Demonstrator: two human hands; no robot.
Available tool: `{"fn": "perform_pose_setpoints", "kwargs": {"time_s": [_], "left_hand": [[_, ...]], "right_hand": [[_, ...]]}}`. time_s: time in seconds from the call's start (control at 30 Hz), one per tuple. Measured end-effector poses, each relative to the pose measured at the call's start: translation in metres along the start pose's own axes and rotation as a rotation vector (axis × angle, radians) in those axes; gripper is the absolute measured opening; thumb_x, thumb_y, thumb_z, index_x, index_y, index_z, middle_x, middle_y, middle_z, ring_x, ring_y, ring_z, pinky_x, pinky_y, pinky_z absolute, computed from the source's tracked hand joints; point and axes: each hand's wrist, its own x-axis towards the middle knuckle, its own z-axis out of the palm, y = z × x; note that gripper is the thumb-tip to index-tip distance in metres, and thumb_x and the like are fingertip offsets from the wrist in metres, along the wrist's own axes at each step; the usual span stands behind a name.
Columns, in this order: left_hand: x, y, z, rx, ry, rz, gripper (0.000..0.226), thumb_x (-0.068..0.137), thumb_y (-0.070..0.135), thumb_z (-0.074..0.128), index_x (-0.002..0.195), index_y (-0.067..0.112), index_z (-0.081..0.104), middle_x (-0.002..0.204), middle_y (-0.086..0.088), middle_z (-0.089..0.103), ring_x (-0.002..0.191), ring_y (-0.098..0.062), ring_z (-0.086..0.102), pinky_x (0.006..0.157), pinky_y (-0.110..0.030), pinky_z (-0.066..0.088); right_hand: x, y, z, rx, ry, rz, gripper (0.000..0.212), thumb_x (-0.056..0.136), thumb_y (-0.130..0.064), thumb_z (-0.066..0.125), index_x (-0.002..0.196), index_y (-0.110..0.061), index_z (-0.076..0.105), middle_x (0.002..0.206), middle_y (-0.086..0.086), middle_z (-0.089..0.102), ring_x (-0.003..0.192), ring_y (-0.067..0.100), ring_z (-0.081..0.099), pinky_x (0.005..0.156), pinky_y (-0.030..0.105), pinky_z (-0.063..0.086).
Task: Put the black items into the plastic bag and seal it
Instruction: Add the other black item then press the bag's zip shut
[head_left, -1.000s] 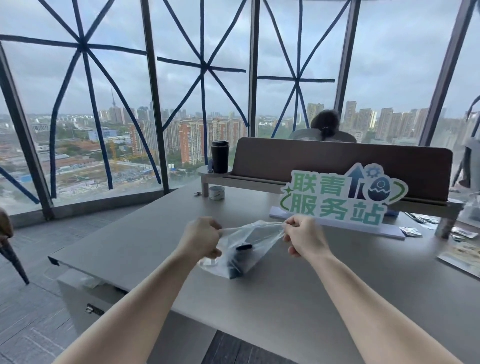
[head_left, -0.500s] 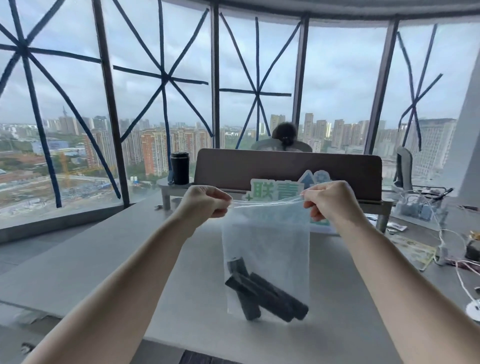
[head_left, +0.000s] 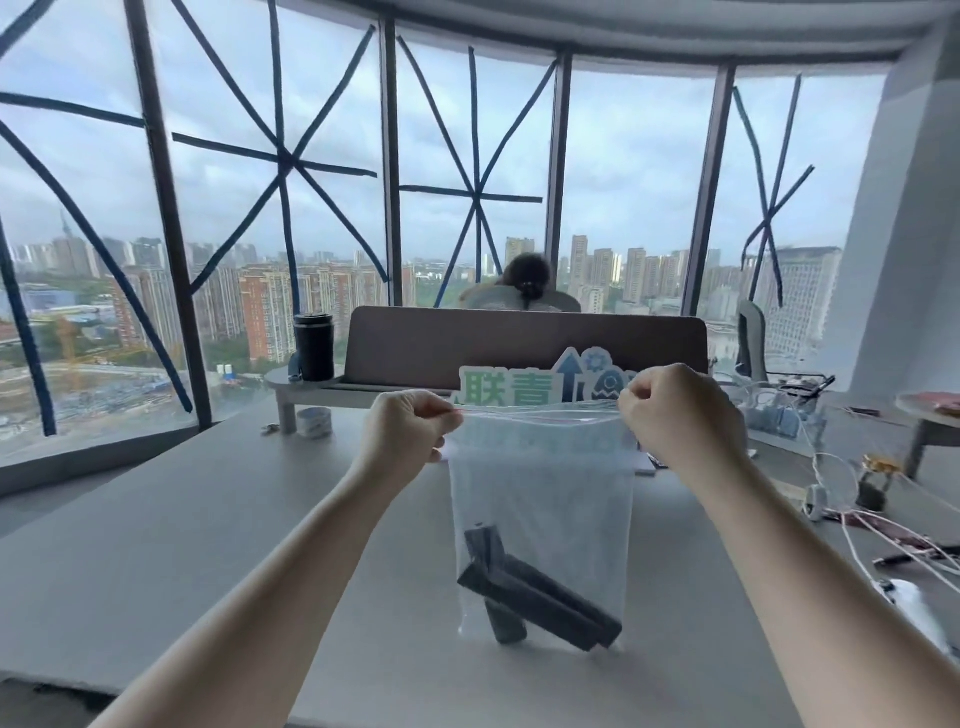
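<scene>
A clear plastic zip bag (head_left: 543, 499) hangs upright in the air above the grey table (head_left: 171, 530). Several black stick-shaped items (head_left: 535, 592) lie crossed at its bottom. My left hand (head_left: 408, 434) pinches the top left corner of the bag's zip strip. My right hand (head_left: 675, 415) pinches the top right corner. The strip is stretched taut and level between both hands. Whether the strip is pressed shut along its length I cannot tell.
A green and white sign (head_left: 545, 382) stands behind the bag before a brown desk divider (head_left: 519, 338). A black cup (head_left: 313, 347) sits on a shelf at left. White cables (head_left: 852, 514) and small devices lie at right. A person (head_left: 524, 283) sits beyond the divider.
The bag went from lying slumped on the table to hanging upright between my raised hands, the black items dropping to its bottom. My view turned to the right.
</scene>
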Motion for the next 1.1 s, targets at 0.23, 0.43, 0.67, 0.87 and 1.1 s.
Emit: {"fn": "perform_pose_setpoints", "kwargs": {"time_s": [0.23, 0.43, 0.67, 0.87, 1.1], "left_hand": [[-0.008, 0.026, 0.029, -0.005, -0.132, 0.074, 0.005, 0.079, 0.013, 0.071, 0.080, 0.012, 0.076, 0.062, 0.006, 0.063, 0.051, -0.009, 0.052, 0.047, -0.025, 0.051], [-0.010, 0.023, 0.027, -0.012, -0.123, 0.027, 0.005, 0.076, 0.019, 0.075, 0.076, 0.014, 0.073, 0.064, 0.001, 0.065, 0.050, -0.010, 0.053, 0.042, -0.023, 0.045], [-0.009, 0.039, 0.033, -0.016, -0.171, 0.059, 0.010, 0.078, 0.015, 0.072, 0.081, 0.005, 0.073, 0.063, 0.003, 0.059, 0.050, -0.008, 0.052, 0.043, -0.021, 0.043], [-0.002, 0.049, 0.031, 0.037, -0.208, 0.100, 0.011, 0.079, 0.014, 0.072, 0.083, 0.005, 0.074, 0.068, -0.006, 0.061, 0.048, -0.010, 0.052, 0.043, -0.023, 0.041], [-0.001, 0.053, 0.033, 0.058, -0.219, 0.129, 0.009, 0.080, 0.011, 0.070, 0.078, 0.003, 0.071, 0.069, -0.003, 0.061, 0.052, -0.015, 0.051, 0.040, -0.013, 0.039]], "right_hand": [[-0.018, -0.034, 0.013, 0.085, -0.230, -0.362, 0.026, 0.081, -0.044, 0.070, 0.099, -0.027, 0.075, 0.099, -0.008, 0.073, 0.098, 0.017, 0.063, 0.090, 0.039, 0.050], [-0.006, -0.034, 0.014, 0.170, -0.302, -0.295, 0.008, 0.076, -0.030, 0.075, 0.072, -0.024, 0.076, 0.070, -0.009, 0.072, 0.077, 0.012, 0.066, 0.078, 0.040, 0.056], [0.007, -0.043, 0.004, 0.264, -0.407, -0.282, 0.015, 0.080, -0.030, 0.076, 0.074, -0.018, 0.078, 0.056, -0.010, 0.064, 0.054, 0.005, 0.054, 0.062, 0.026, 0.048], [0.019, -0.041, -0.001, 0.346, -0.463, -0.293, 0.010, 0.077, -0.021, 0.078, 0.067, -0.018, 0.078, 0.059, -0.007, 0.068, 0.052, 0.008, 0.054, 0.061, 0.032, 0.053], [0.017, -0.042, 0.002, 0.323, -0.392, -0.295, 0.012, 0.075, -0.021, 0.075, 0.064, -0.016, 0.076, 0.067, 0.004, 0.072, 0.054, 0.012, 0.054, 0.060, 0.037, 0.056]]}}
